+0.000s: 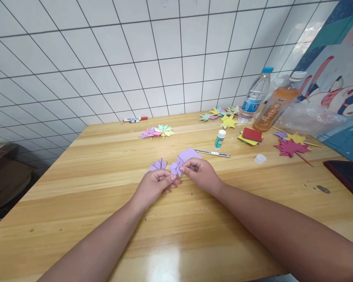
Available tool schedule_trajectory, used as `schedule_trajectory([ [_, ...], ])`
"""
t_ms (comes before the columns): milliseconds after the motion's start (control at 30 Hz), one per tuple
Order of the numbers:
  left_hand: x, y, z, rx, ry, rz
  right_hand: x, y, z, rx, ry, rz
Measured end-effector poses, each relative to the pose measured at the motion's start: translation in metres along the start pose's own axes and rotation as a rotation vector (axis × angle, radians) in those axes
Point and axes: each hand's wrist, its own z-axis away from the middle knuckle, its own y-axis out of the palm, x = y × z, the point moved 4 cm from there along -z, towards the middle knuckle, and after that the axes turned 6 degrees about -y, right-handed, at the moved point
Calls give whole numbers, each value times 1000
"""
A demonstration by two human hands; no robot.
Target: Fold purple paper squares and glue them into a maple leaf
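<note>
Between my two hands is a small folded purple paper piece (pixel 175 167) with pointed tips. My left hand (pixel 155 184) pinches its lower left edge between thumb and fingers. On its right side, the thumb and forefinger of my right hand (pixel 200 174) are closed on the paper, partly covering it. A purple paper leaf (pixel 159 164) lies just beyond my left hand, its lower part hidden. Behind my right hand rests a flat purple sheet or stack of paper (pixel 189 153).
A craft knife (pixel 213 153), glue stick (pixel 220 139) and white cap (pixel 260 159) lie beyond my right hand. Coloured paper leaves (pixel 292 148), red and yellow paper (pixel 252 135), a water bottle (pixel 254 98) and an orange drink bottle (pixel 276 105) stand rightward. Markers (pixel 135 119) lie near the tiled wall.
</note>
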Motion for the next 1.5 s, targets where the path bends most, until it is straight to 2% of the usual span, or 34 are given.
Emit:
schedule_trajectory([
  [167,0,6,1,0,12,-97,1,4,3,50,-2,-48],
  [267,-3,8,4,-14,90,-204,0,5,2,47,29,-115],
  [400,-9,5,9,-136,257,-386,1,5,2,9,77,-196],
  [500,-11,4,11,-200,317,-429,5,5,3,-2,86,-238],
  [567,-11,6,10,-158,303,-379,6,5,4,-15,68,-233],
  [700,-9,12,8,-1,188,-210,5,4,3,-47,21,-184],
  [767,-9,11,7,-8,163,-193,3,5,3,-43,17,-173],
  [900,-9,8,6,-10,206,-293,3,7,3,18,12,-189],
  [1067,-11,8,9,-7,305,-484,5,7,4,87,41,-144],
  [1233,-20,3,15,-109,465,-636,6,8,4,100,12,-278],
  [1333,-21,-1,15,-136,485,-634,6,8,3,97,8,-313],
  [1500,-16,4,10,-72,381,-466,5,8,2,27,-8,-267],
])
